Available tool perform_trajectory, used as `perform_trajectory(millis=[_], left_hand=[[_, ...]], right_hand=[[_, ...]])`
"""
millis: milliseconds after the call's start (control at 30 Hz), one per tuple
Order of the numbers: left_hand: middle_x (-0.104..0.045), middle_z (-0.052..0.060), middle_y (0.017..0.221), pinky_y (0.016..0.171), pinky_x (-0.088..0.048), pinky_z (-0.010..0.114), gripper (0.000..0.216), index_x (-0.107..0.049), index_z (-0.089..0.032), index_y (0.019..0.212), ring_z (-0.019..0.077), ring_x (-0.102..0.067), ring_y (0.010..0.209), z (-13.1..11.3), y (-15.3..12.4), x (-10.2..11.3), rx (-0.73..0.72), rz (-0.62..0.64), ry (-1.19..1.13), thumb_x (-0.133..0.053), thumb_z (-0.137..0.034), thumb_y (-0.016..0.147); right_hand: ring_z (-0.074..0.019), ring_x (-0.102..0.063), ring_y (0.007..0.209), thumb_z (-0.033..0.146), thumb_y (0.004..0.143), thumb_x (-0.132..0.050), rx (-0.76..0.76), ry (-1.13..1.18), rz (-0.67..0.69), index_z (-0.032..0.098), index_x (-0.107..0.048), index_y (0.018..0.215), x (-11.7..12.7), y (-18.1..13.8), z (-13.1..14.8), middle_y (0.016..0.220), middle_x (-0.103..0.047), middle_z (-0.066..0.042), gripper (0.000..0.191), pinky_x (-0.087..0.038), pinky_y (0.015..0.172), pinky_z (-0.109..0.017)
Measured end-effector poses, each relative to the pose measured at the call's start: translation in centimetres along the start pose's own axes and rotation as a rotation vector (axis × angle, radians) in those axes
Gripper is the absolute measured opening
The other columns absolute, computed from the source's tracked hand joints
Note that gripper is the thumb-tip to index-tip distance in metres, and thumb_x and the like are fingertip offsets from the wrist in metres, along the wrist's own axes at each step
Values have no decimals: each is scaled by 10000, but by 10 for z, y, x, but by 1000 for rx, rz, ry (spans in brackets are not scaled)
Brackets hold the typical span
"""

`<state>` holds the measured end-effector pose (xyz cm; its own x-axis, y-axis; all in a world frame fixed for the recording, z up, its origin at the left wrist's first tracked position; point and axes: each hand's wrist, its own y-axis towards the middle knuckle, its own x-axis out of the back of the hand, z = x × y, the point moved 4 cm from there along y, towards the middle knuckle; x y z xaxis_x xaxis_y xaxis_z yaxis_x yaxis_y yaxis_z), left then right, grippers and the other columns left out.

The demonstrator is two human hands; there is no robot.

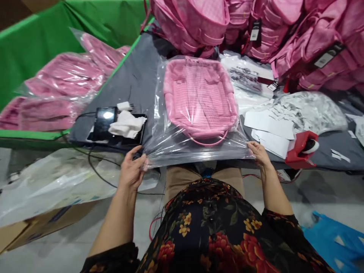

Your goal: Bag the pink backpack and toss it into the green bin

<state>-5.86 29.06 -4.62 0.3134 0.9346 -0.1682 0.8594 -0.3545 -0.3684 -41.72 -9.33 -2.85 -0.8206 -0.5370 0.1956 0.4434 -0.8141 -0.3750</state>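
A pink backpack [200,99] lies flat on the grey table [133,81] inside a clear plastic bag [196,149]. My left hand [132,169] pinches the bag's near left corner at the table edge. My right hand [258,152] grips the bag's near right corner. Both hands hold the open end of the bag, which hangs slightly over the table's front edge.
A pile of pink backpacks [256,26] fills the back. Bagged pink backpacks [57,91] lie in a green bin on the left. A black tray with a phone and tissue [118,125], paper labels [270,131] and a red tape dispenser [303,148] sit near the bag.
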Motion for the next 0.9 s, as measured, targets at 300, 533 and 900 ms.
perform_trajectory(millis=[300,533,900], left_hand=[[-706,63,1222,1035,-531,486,569,-660,-304,1250,277,-660,1149,7,20,39,-670,13,666,-816,-562,768],[-805,65,1089,1032,-505,456,228,-793,-309,1055,261,-728,1081,-12,3,15,-1082,386,1056,-601,-413,990],[-643,2,635,582,-498,279,458,-666,-195,792,159,-591,564,-26,37,-16,-618,-125,491,-593,-641,862]], right_hand=[[-255,-681,1023,473,884,-660,601,-485,-298,219,-601,1382,26,-32,-14,1215,-674,-142,562,-587,890,-437],[-243,-730,1014,372,968,-662,916,-405,-171,281,-782,959,19,-37,-4,1014,-782,-58,151,-572,984,-436],[-135,-446,460,714,930,-493,613,70,-567,238,-568,808,-37,25,15,523,-444,70,498,-440,529,-277]])
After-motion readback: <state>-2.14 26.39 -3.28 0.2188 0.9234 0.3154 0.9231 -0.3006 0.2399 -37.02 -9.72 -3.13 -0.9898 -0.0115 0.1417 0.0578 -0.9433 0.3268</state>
